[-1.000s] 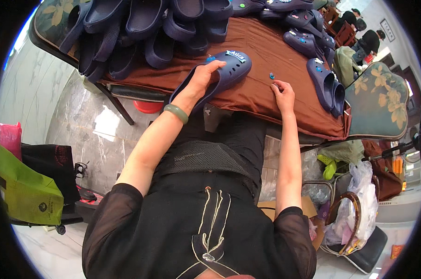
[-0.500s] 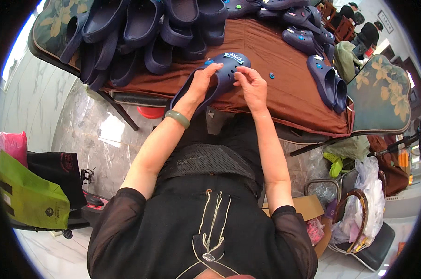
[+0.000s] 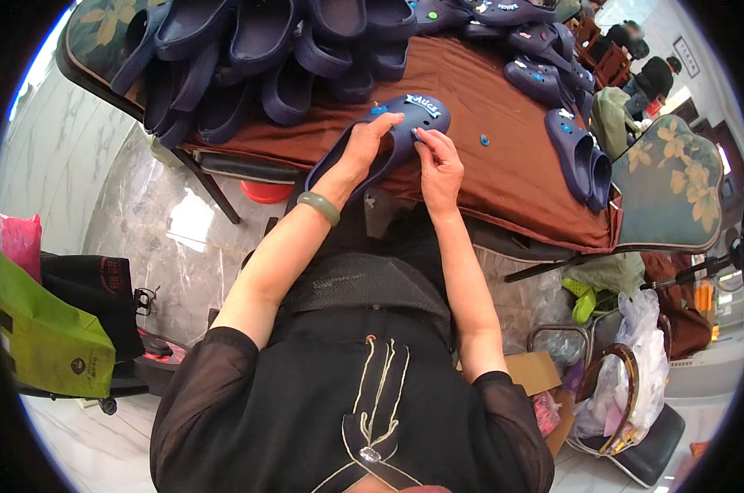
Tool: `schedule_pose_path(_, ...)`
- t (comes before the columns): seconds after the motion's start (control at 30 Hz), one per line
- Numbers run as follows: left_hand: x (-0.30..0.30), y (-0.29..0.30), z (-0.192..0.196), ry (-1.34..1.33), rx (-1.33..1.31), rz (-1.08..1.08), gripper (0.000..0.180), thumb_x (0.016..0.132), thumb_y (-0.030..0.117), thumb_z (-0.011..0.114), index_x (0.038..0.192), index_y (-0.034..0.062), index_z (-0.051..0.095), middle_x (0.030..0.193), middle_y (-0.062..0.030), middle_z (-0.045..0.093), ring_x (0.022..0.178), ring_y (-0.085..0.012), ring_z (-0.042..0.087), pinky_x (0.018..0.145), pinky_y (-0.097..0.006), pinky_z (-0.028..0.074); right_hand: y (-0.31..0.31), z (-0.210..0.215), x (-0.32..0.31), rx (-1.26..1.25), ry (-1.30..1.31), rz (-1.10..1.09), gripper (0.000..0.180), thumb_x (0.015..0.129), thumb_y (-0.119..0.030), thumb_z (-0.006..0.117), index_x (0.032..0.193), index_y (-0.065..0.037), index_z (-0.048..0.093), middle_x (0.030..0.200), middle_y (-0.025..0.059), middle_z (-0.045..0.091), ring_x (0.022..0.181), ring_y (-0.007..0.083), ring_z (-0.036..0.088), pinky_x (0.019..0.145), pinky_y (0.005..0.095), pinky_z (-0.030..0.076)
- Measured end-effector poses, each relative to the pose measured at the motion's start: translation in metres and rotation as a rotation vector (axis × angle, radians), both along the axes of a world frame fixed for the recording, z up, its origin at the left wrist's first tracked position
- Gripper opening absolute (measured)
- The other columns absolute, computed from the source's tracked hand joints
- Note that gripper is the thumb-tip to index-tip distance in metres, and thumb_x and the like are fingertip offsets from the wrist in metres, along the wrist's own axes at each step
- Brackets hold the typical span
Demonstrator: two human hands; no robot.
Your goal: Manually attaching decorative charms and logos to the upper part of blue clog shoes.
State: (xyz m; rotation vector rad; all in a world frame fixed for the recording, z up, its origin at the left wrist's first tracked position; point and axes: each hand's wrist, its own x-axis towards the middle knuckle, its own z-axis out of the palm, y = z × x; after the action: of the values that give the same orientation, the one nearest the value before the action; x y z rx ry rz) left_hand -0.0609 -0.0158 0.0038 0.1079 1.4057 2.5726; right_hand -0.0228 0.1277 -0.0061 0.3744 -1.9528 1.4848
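A navy foam clog (image 3: 439, 117) is held over the near edge of the brown-covered table, its toe pointing away from me. My left hand (image 3: 360, 152) is closed on it, fingers inside the opening and thumb on the upper. At the right side of the toe, my right hand (image 3: 443, 168) is closed in a pinch; a tiny bluish piece, seemingly a shoe charm (image 3: 415, 134), shows at its fingertips. A white-and-blue lettered charm (image 3: 422, 106) sits across the toe, with a blue charm (image 3: 378, 108) to its left. Another small blue charm (image 3: 484, 140) lies on the cloth to the right.
Plain navy clogs (image 3: 261, 37) are piled at the table's left. Decorated clogs (image 3: 536, 78) lie at the far right, with a decorated pair (image 3: 571, 152) nearer. Floral-backed chairs (image 3: 672, 185) flank the brown cloth (image 3: 520, 189). Bags and a cardboard box (image 3: 532, 371) stand around me.
My right fingertips have moved left and closed in against the clog's toe. The clog remains in my left hand. The whole view has shifted slightly.
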Motion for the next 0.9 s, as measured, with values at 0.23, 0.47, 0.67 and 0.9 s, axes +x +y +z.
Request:
schedule_pose_path(0.23, 0.002, 0.002, -0.001, 0.041, -0.02, 0.026, 0.037, 0.079, 0.029, 0.065, 0.101, 0.0002, 0.061, 0.095, -0.0067, 0.062, 0.081, -0.0137, 0.061, 0.073, -0.026, 0.048, 0.002, 0.007, 0.002, 0.371, 0.248, -0.214, 0.017, 0.077, -0.001, 0.066, 0.093, -0.007, 0.069, 0.088, 0.0054, 0.059, 0.08, 0.0226, 0.055, 0.068, 0.0324, 0.048)
schedule_pose_path(0.47, -0.004, 0.008, -0.013, 0.177, -0.097, 0.037, 0.036, 0.084, 0.032, 0.058, 0.103, 0.001, 0.06, 0.096, -0.0057, 0.061, 0.088, -0.012, 0.058, 0.078, -0.026, 0.046, 0.01, 0.018, 0.012, 0.689, 0.277, -0.224, 0.03, 0.074, -0.001, 0.059, 0.101, -0.011, 0.067, 0.09, 0.0025, 0.059, 0.09, 0.0227, 0.054, 0.076, 0.036, 0.043)
schedule_pose_path(0.67, 0.005, 0.007, -0.01, 0.402, -0.259, -0.039, 0.028, 0.087, 0.026, 0.053, 0.1, 0.0026, 0.06, 0.095, -0.0023, 0.061, 0.088, -0.0106, 0.056, 0.078, -0.025, 0.045, 0.012, 0.023, 0.012, 0.867, 0.217, -0.182, 0.033, 0.071, -0.001, 0.056, 0.101, -0.011, 0.066, 0.092, 0.0017, 0.058, 0.095, 0.0195, 0.053, 0.083, 0.0383, 0.036)
schedule_pose_path(0.9, 0.005, 0.007, -0.01, 0.433, -0.273, -0.029, 0.021, 0.084, 0.02, 0.055, 0.093, 0.0024, 0.063, 0.09, -0.0014, 0.061, 0.086, -0.0095, 0.055, 0.078, -0.025, 0.044, 0.002, 0.031, 0.017, 0.977, 0.223, -0.22, 0.029, 0.07, 0.0, 0.056, 0.096, -0.008, 0.066, 0.088, 0.0037, 0.057, 0.092, 0.0217, 0.054, 0.082, 0.0369, 0.037)
